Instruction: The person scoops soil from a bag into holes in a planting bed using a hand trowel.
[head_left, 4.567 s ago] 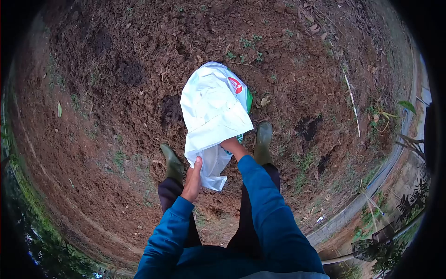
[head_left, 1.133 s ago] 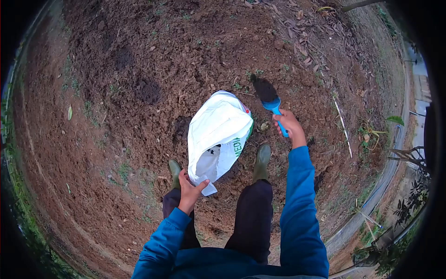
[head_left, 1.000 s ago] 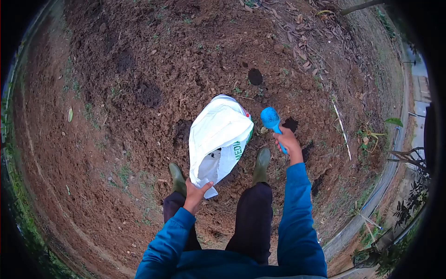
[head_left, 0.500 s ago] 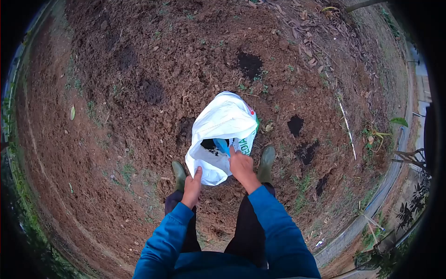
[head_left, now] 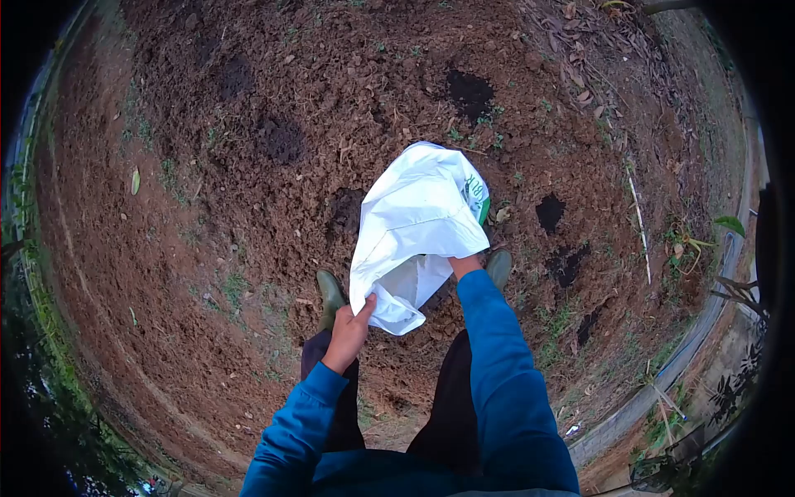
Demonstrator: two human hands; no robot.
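Observation:
A white sack (head_left: 418, 203) with green printing stands between my boots, its mouth turned toward me. My left hand (head_left: 349, 333) is closed on the near left edge of the mouth, thumb on top. My right hand (head_left: 464, 266) reaches into the sack on the right side; only its back and wrist show, and the fingers are hidden under the white material. Neither the dark contents nor the blue tool seen earlier is visible now.
Loose brown soil surrounds me, with dark patches, one ahead (head_left: 470, 93) and one to the right (head_left: 550, 213). My green boots (head_left: 330, 296) flank the sack. A thin pale stick (head_left: 638, 217) and dry leaves (head_left: 580, 74) lie at the right.
My right hand, earlier gripping a blue tool at the sack's mouth, has gone deeper inside and out of sight. The upper side of the sack has folded down over the opening.

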